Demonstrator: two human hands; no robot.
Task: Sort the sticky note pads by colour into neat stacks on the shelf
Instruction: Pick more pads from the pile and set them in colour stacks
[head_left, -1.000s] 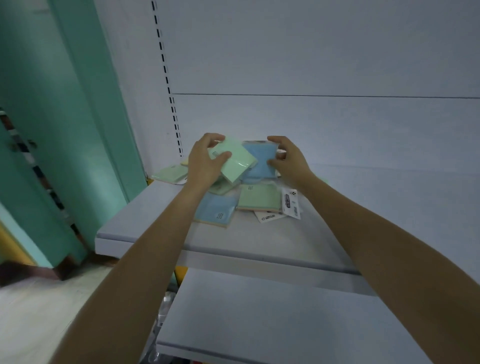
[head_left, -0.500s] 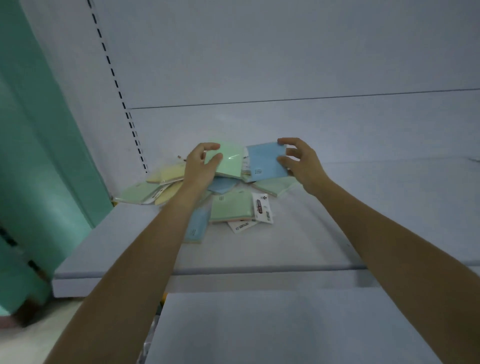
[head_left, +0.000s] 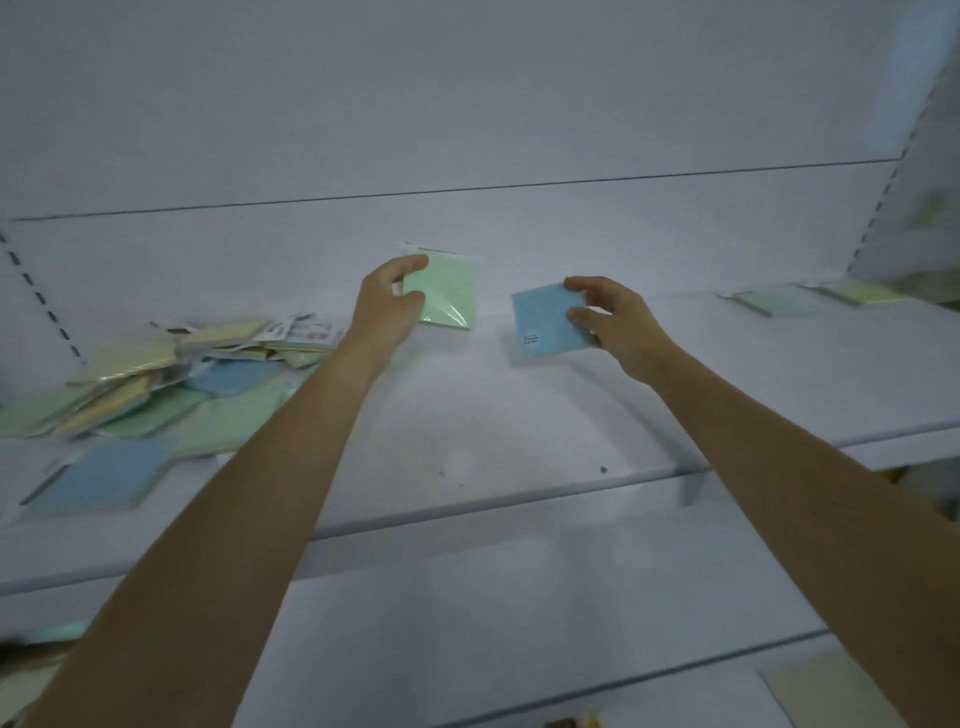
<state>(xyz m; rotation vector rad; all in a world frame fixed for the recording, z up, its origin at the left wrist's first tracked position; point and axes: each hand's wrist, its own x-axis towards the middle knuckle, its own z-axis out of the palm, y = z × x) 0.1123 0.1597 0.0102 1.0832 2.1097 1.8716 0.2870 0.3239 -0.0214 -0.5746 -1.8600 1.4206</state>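
Head view: a pale green square sticky note pad (head_left: 447, 293) was pinched by its left edge in the left hand (head_left: 387, 306), over the back of the white metal shelf (head_left: 493, 457).
Blue pad: a light blue square sticky note pad (head_left: 543, 322) was gripped by its right side in the right hand (head_left: 613, 325), near the green one but apart from it.
Heap: a jumbled pile of green, blue and yellow pads (head_left: 156, 384) lay at the shelf's left end.
Far right: a pale green pad (head_left: 774, 301) and a yellow pad (head_left: 862, 293) lay side by side.
Progress: it looked early; most pads were unsorted, two were in hand, and no blue stack showed.
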